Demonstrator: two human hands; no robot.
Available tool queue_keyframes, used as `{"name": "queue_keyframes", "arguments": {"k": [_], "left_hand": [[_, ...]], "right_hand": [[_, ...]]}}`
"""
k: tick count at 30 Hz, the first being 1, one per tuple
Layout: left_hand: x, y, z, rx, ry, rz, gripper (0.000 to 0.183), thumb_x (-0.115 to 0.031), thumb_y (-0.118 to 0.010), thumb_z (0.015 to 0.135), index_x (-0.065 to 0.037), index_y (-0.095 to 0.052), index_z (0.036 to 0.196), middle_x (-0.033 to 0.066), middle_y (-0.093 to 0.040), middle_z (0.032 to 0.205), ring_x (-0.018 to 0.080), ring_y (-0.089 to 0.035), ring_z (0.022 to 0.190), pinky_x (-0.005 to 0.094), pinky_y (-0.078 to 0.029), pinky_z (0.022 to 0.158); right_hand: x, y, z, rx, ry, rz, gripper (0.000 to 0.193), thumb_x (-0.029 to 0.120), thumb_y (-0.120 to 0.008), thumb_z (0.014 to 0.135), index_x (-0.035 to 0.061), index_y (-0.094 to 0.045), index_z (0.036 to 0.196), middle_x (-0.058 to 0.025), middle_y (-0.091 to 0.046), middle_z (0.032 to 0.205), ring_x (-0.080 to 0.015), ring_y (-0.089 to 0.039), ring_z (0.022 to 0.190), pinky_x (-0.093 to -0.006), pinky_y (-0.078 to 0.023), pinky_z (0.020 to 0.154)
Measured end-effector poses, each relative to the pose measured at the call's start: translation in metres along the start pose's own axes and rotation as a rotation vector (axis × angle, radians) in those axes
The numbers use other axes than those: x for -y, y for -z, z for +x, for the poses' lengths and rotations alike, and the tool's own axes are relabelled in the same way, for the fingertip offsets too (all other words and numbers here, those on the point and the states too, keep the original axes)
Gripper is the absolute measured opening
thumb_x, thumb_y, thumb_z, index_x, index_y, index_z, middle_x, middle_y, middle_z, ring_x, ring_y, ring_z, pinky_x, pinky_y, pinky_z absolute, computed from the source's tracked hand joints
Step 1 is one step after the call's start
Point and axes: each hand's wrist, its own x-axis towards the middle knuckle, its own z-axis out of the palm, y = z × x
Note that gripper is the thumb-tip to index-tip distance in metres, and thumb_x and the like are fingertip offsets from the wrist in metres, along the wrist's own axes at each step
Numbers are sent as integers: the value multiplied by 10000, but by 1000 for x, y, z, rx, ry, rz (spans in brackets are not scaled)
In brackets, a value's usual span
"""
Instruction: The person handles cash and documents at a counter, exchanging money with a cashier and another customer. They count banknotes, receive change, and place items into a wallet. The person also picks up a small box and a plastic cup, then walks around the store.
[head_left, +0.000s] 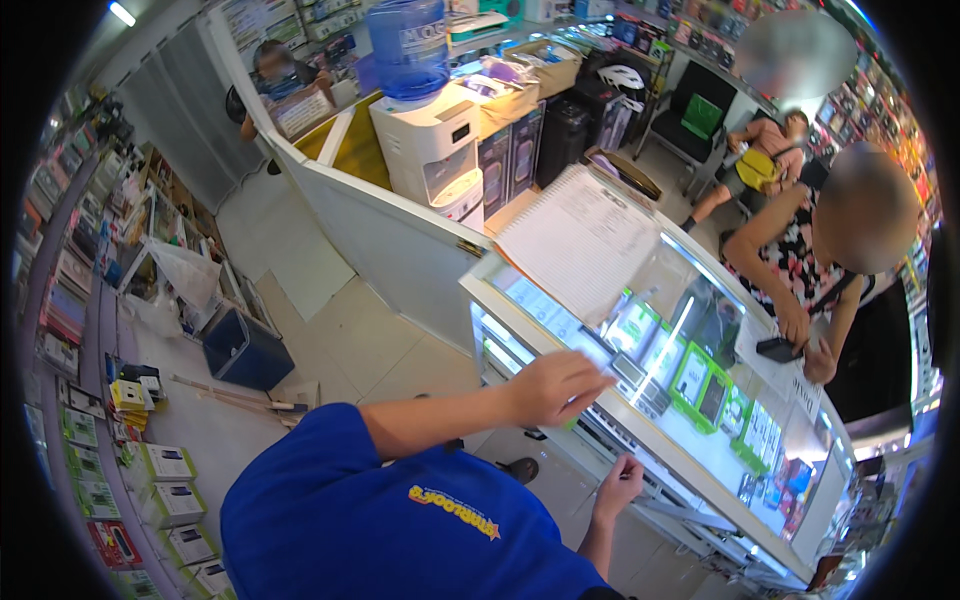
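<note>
My left hand [560, 388] hangs over the near edge of a glass display counter [700, 470], fingers curled and slightly blurred. Whether anything is in them is hidden. Lower and to the right, my right hand [621, 484] is held in front of the counter's side, its fingers bent together in a pinch; nothing clear shows between them. Beyond my left hand an open ruled notebook [575, 235] lies on the counter top. Under the glass are green-and-white boxes [700, 390]. Small grey devices [640, 385] lie near my left fingertips.
Across the counter a person [800, 260] holds a dark object [778, 349] above a paper sheet. Another sits behind with a yellow bag [755, 168]. A water dispenser [430, 150] stands behind a white partition [400, 225]. Shelves of boxes [170, 480] and a blue bin [248, 350] are left.
</note>
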Motion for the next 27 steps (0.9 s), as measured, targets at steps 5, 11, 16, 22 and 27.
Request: {"name": "queue_keyframes", "arguments": {"k": [5,11,16,22,27], "left_hand": [[32,92,-161,136,474,-48,300,-84,-712,933,-48,-718,1231,112,-715,944,295,-687,746,437,-548,672],[146,210,-422,879,1191,211,416,-303,-665,942,-41,-707,1263,211,-756,1153,417,-723,1075,527,-575,936],[181,326,-568,649,1625,272,370,-301,-641,914,-29,-777,1124,222,-764,1141,406,-726,1083,515,-574,948],[150,414,-665,18,1936,375,371,-314,-642,895,-35,-793,1088,231,-763,1110,423,-728,1055,509,-578,936],[95,427,-743,89,2172,314,377,-335,-637,875,-9,-801,973,257,-759,1058,443,-725,1036,507,-577,945]], "right_hand": [[46,-78,-53,319,9,-110,193,174,-716,984,-15,-724,942,-55,-661,705,-130,-588,654,-324,-479,615],[86,-236,-95,958,195,-447,275,303,-754,913,49,-787,1016,-167,-787,893,-283,-775,814,-380,-590,751],[78,-387,-107,1231,210,-546,297,277,-740,938,-2,-776,1033,-122,-778,830,-198,-747,701,-354,-593,667],[85,-503,-112,1418,-161,-736,241,228,-683,924,2,-762,900,-64,-763,765,-194,-748,652,-346,-623,626],[108,-629,-108,1708,46,-947,243,207,-661,941,-4,-779,966,-80,-790,850,-215,-765,714,-360,-634,647]]}}
